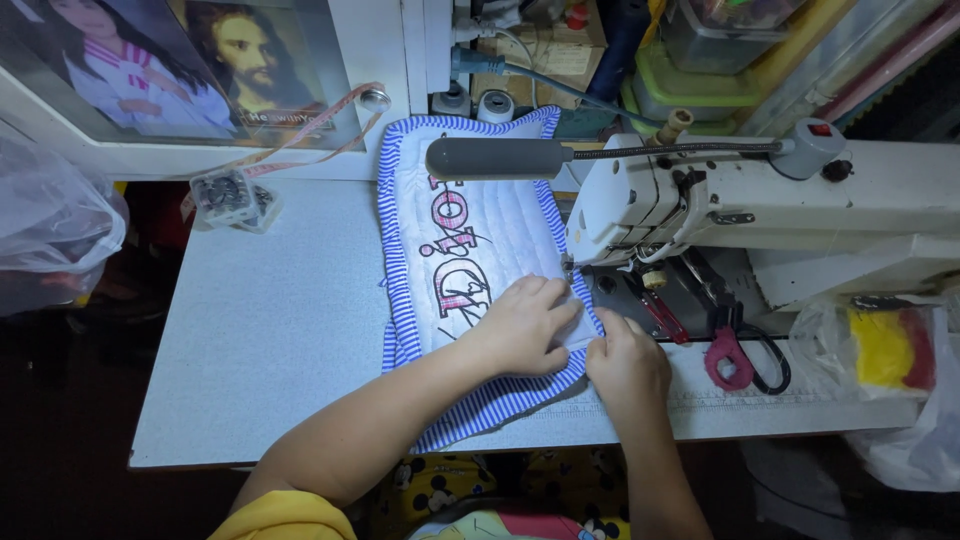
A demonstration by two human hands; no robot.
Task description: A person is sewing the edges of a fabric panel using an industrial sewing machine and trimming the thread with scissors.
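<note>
Quilted white fabric panel [480, 225] with a blue-and-white striped border and pink and black lettering lies on the pale grey bench [270, 330], lit by the white sewing machine [760, 205] at its 3 o'clock. Both hands are flat and open: the left hand [522, 325] presses the panel's near right corner, the right hand [625, 365] pins the striped edge just beside it. Red-handled scissors [735, 355] lie at the right hand's 3 o'clock.

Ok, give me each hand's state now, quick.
Left hand: open, pressed flat on the quilted white fabric piece.
Right hand: fingers curled at the fabric's striped edge; grip cannot be told.
</note>
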